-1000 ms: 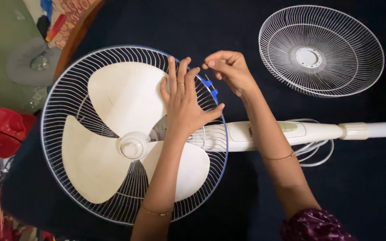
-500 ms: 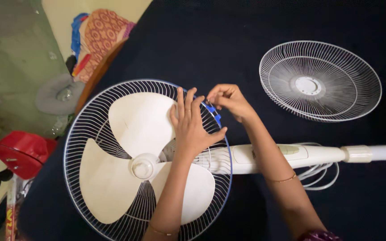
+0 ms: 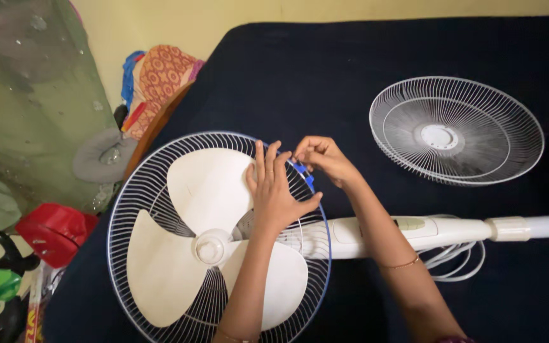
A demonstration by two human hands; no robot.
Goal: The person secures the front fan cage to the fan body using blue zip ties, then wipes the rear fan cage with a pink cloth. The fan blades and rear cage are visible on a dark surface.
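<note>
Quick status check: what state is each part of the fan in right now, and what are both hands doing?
Fan blades: uncovered, still mounted on the hub.
Rear grill: on the fan, lying flat under the blades.
Front grill: off, lying apart on the dark cover.
Blue clip: on the rear grill's rim.
Cord: loose, looped beside the pole.
Left hand: flat, fingers spread, on the blade and grill.
Right hand: fingers pinched at the clip.

Fan blades [image 3: 204,235] inside rear guard [image 3: 141,190] at left, loose front guard [image 3: 456,130] well apart, behind the stand pole [image 3: 452,230].
</note>
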